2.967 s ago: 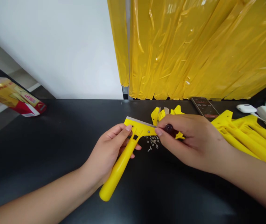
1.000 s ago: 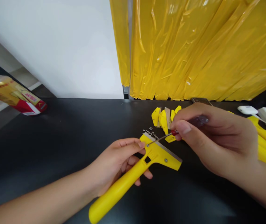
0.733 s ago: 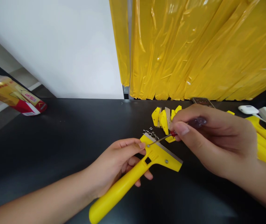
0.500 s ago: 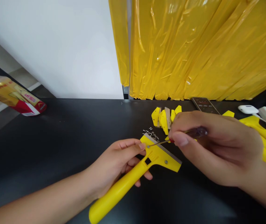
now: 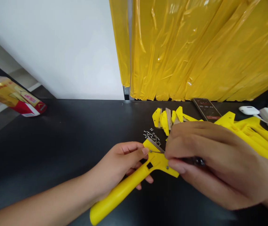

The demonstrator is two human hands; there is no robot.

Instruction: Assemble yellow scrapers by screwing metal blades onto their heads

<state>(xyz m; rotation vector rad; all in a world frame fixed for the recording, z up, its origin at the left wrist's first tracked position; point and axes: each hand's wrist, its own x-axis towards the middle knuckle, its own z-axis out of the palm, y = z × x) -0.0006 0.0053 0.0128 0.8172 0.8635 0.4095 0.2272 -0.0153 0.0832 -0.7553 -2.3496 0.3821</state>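
Pinched a yellow scraper (image 5: 131, 183) with the left hand (image 5: 119, 161), set a screwdriver (image 5: 198, 161) pinched in the right hand (image 5: 215, 149) to the left-side screw (image 5: 150, 151), apparently had the right-side screw (image 5: 167, 167) seated beside that hand, and left loose screws (image 5: 151, 136), blades (image 5: 168, 116) and scraper handles (image 5: 253, 136) unfitted beyond both.

Smooth black tabletop (image 5: 70, 138) lies open at left; a long-handled yellow plastic scraper (image 5: 133, 179) blocks the near middle, small silver metal screws (image 5: 151, 135) just beyond.
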